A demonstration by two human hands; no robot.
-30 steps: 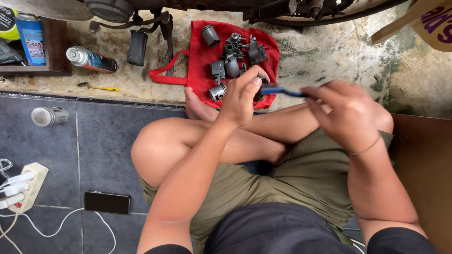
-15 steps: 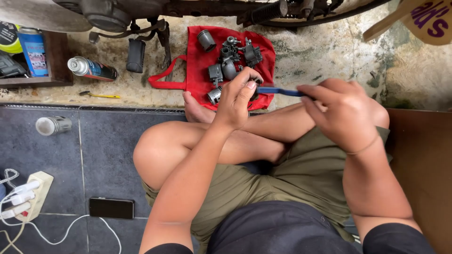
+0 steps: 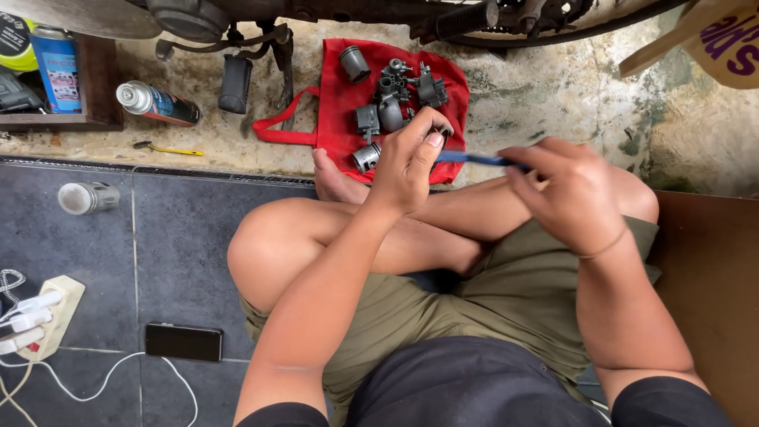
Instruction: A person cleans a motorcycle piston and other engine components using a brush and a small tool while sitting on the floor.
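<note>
I sit cross-legged on the floor. My left hand (image 3: pixel 409 162) is closed around a small metal part (image 3: pixel 440 133), mostly hidden by my fingers, just above my knee. My right hand (image 3: pixel 571 194) grips a thin blue-handled tool (image 3: pixel 473 158) whose tip points left into that part. Beyond my hands a red cloth bag (image 3: pixel 336 126) lies flat on the concrete with several grey metal engine parts (image 3: pixel 389 99) on it, including a small cylinder (image 3: pixel 353 63).
A spray can (image 3: pixel 156 103) and a yellow-handled tool (image 3: pixel 168 149) lie at left. A small jar (image 3: pixel 87 198), a black phone (image 3: pixel 183 341) and a white power strip with plugs (image 3: pixel 35 320) sit on dark tiles. A motorcycle underside (image 3: pixel 332 16) spans the top. Brown cardboard (image 3: pixel 711 300) is at right.
Both hands stay together on the part and the blue tool, shifting only slightly. The view has tilted a little, so the red bag sits higher.
</note>
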